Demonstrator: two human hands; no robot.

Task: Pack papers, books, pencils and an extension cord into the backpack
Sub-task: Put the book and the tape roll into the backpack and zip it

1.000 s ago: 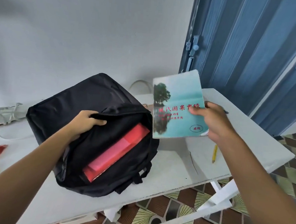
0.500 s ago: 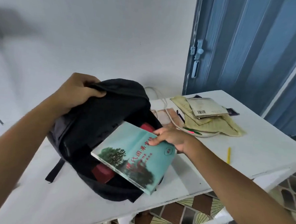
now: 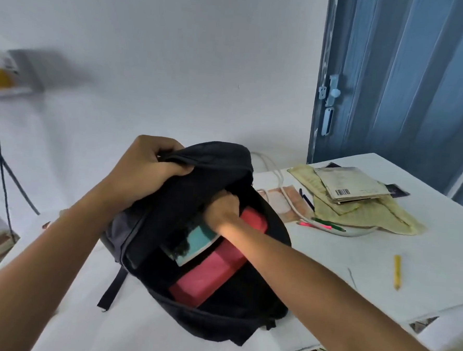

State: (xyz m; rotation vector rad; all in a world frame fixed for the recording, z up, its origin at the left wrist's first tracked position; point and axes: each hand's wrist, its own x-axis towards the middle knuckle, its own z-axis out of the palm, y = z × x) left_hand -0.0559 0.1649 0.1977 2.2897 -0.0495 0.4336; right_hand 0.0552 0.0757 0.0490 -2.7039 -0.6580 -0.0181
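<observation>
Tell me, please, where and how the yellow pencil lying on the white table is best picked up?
Pinch the yellow pencil at mid-shaft from above, thumb and finger on its long sides. It lies flat and alone on the bare white table, pointing roughly toward the near edge, so nothing blocks a straight-down approach, and a middle grip probably keeps it balanced.

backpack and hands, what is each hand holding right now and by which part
The left hand grips the black backpack by the top edge of its opening. The right hand is inside on the teal book; its grip cannot be told.
</observation>
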